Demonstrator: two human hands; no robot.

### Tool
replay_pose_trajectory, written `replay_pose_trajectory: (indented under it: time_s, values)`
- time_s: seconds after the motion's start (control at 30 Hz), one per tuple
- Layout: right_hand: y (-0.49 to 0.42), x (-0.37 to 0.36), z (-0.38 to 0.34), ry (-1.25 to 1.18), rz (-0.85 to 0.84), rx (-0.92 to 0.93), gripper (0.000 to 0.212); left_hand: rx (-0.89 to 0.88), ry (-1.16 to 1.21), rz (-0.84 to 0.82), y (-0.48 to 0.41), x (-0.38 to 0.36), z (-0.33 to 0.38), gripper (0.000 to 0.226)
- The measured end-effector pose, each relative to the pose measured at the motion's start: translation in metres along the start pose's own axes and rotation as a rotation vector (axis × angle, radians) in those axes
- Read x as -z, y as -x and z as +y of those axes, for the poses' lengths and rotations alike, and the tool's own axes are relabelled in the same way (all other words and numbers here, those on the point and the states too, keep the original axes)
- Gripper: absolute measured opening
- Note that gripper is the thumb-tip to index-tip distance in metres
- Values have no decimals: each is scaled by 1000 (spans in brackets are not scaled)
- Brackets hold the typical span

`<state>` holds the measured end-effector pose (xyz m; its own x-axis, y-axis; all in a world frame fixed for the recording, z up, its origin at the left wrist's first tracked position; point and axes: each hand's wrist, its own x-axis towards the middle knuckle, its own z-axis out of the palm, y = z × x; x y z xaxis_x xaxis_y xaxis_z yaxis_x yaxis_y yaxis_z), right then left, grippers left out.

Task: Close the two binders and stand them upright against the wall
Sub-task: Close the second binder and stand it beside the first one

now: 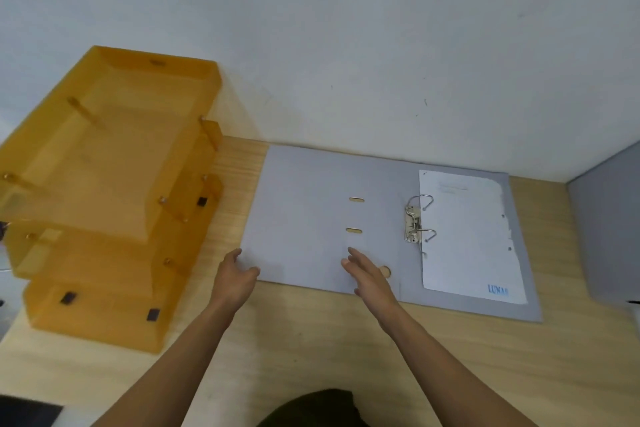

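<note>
A grey lever-arch binder lies open and flat on the wooden desk, its far edge at the white wall. Its metal ring mechanism stands near the middle, with a torn white sheet glued on the right inner cover. My left hand grips the near left corner of the left cover, fingers curled over its edge. My right hand hovers flat over the near part of the left cover, fingers apart. A second grey binder shows at the right edge, seemingly closed and partly out of frame.
A stack of three orange translucent letter trays stands on the desk to the left of the binder, close to my left hand. A dark object sits at the near left corner.
</note>
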<state>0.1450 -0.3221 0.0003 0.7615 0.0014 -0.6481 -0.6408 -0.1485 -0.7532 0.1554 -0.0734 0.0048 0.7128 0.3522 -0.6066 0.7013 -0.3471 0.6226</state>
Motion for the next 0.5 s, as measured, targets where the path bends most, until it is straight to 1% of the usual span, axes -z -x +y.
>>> replay_pose_trajectory:
  time_s: [0.07, 0.3, 0.4, 0.5]
  values:
    - [-3, -5, 2, -5, -10, -16, 56, 53, 28, -13, -7, 2, -1, 64]
    - [-5, -8, -1, 12, -11, -28, 58, 107, 51, 16, -26, 6, 0, 76]
    - [-4, -10, -3, 14, -29, -29, 59, 111, 80, 12, -24, 11, 7, 70]
    - [-2, -13, -11, 12, -53, -17, 58, 53, 105, -35, -21, 20, 14, 55]
